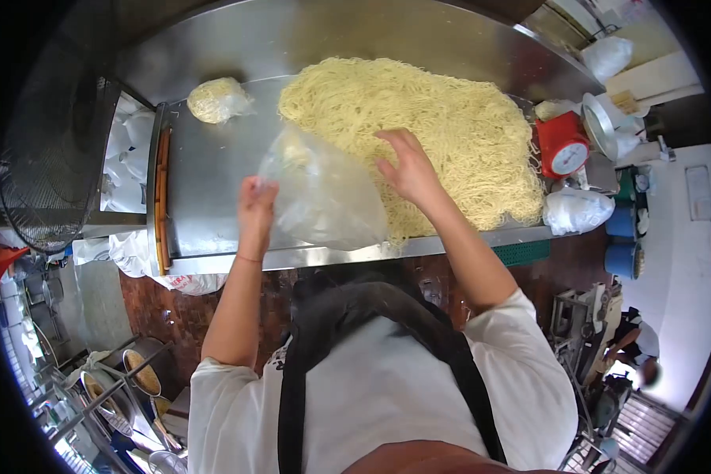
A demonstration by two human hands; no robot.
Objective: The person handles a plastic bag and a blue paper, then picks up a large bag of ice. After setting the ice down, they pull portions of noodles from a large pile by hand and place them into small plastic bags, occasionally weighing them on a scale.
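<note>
My left hand [258, 201] is closed on the edge of a clear plastic bag [328, 197], which spreads out between my two hands. Some pale noodles seem to show through the bag's far end. My right hand [409, 167] is over the near left part of a big heap of yellow noodles [450, 142], its thumb and fingers apart and nothing in its grasp. The heap lies on a steel worktable [213, 174]. A tied bag of noodles [217, 100] rests at the table's far left.
A red dial scale [562, 146] with a metal pan [599, 126] stands at the table's right end, beside a white plastic bag [578, 210]. Bamboo poles [163, 201] line the left edge. A fan [43, 189] is at far left. Another person [636, 340] works at lower right.
</note>
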